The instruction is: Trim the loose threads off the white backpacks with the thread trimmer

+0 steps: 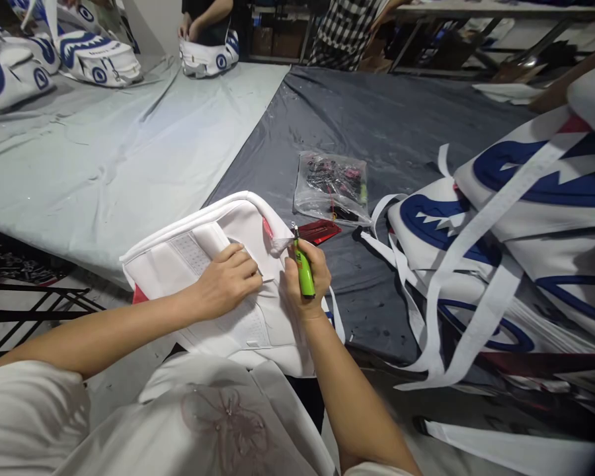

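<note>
A white backpack [198, 244] lies back-side up at the table's near edge, in front of me. My left hand [228, 277] is closed, pinching a white strap end on the backpack's padded back. My right hand [305, 281] is closed around a green lighter [303, 268], its metal tip pointing up beside the strap end and a bit of red trim.
A clear plastic bag [332, 185] of small parts and a red packet [320, 231] lie on the dark table cover [377, 119]. A pile of white-and-blue backpacks [525, 218] with loose straps fills the right. More backpacks [94, 59] sit far left; other people stand across the table.
</note>
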A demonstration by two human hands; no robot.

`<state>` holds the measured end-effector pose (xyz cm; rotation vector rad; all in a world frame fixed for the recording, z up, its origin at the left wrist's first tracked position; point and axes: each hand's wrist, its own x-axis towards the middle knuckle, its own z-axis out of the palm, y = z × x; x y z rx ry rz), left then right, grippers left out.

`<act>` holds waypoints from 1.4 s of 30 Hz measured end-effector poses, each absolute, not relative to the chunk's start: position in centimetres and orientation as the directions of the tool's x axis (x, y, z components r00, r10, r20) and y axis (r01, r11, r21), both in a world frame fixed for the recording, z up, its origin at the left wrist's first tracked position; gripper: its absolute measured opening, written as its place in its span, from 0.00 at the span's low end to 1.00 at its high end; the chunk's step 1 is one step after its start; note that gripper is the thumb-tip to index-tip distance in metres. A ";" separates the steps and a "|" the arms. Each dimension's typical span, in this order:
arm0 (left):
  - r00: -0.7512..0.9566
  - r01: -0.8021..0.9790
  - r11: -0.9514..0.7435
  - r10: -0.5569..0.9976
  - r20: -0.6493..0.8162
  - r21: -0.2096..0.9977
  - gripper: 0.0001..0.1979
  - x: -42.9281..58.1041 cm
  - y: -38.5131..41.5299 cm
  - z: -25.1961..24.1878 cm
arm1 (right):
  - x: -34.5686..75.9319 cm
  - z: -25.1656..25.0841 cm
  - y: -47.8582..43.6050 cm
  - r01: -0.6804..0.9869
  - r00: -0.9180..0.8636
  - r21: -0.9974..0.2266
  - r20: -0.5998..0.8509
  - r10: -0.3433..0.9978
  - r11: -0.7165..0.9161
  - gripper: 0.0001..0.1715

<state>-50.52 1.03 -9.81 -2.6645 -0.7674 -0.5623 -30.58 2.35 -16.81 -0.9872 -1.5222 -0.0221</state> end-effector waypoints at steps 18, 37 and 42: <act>0.808 0.498 -0.844 0.367 0.461 -0.200 0.06 -50.0 3.4 -10.8 | -31.2 -14.8 -3.2 0.282 0.400 -0.931 0.332 0.854 0.230 0.14; 0.793 0.484 -0.857 0.345 0.502 -0.176 0.09 -50.0 3.5 -11.2 | -31.8 -14.3 -2.4 0.486 0.313 -0.843 0.415 0.854 0.232 0.11; 0.781 0.490 -0.851 0.330 0.530 -0.191 0.09 -50.0 3.5 -11.4 | -31.8 -13.6 -2.2 0.552 0.264 -0.802 0.428 0.864 0.229 0.13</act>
